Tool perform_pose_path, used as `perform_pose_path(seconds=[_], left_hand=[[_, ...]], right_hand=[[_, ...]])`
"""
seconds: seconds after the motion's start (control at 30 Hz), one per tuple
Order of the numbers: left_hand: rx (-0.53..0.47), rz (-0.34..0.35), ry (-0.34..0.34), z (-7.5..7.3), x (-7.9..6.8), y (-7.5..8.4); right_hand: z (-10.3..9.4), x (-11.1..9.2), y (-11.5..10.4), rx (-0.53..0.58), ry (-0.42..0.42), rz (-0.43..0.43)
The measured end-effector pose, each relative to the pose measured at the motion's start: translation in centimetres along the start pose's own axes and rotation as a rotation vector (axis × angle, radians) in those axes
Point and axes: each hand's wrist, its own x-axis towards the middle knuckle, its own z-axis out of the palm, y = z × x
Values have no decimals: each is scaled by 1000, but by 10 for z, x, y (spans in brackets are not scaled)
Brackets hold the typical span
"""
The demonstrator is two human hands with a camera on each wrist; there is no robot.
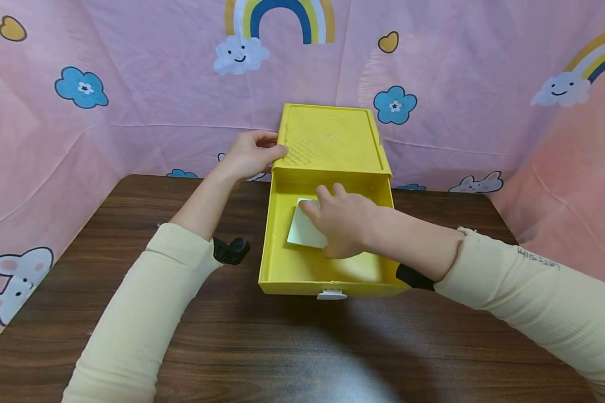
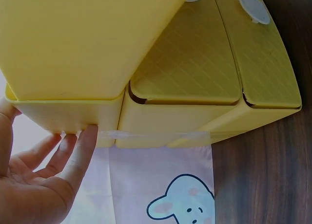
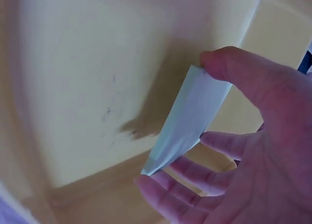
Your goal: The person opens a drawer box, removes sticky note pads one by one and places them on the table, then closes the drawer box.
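Observation:
A yellow drawer unit (image 1: 335,137) stands at the back of the table with its top drawer (image 1: 302,270) pulled out. My left hand (image 1: 249,157) grips the unit's left side near the front, thumb over the top edge and fingers along the side wall. Inside the drawer, my right hand (image 1: 350,224) holds a pale green square sticky-note pad (image 1: 303,230). In the right wrist view the pad (image 3: 190,119) is tilted over the drawer floor, its edges between thumb and fingertips. The palm hides part of the pad in the head view.
Below the open drawer, the left wrist view shows two closed drawers (image 2: 190,63) with white handles (image 2: 253,7). A white handle (image 1: 331,294) sits on the open drawer's front. The dark wooden table (image 1: 222,347) meets a pink patterned cloth (image 1: 171,78) behind and at the sides.

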Motion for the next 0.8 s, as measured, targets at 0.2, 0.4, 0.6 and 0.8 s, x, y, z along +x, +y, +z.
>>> perform_pose_path(seconds=[0.2,0.4,0.6,0.8], left_hand=[[-3,-1,-5,0,1,0],[3,-1,-4,-1,0,0],[1,4,-3,0,1,0],[10,4,-5,0,0,1]], right_hand=[[-1,-5,5,19,74,-42],[-2,-11,10,35,140,-77],[-4,-18,14,50,181,-97],[-3,-26,20,79,215,-116]])
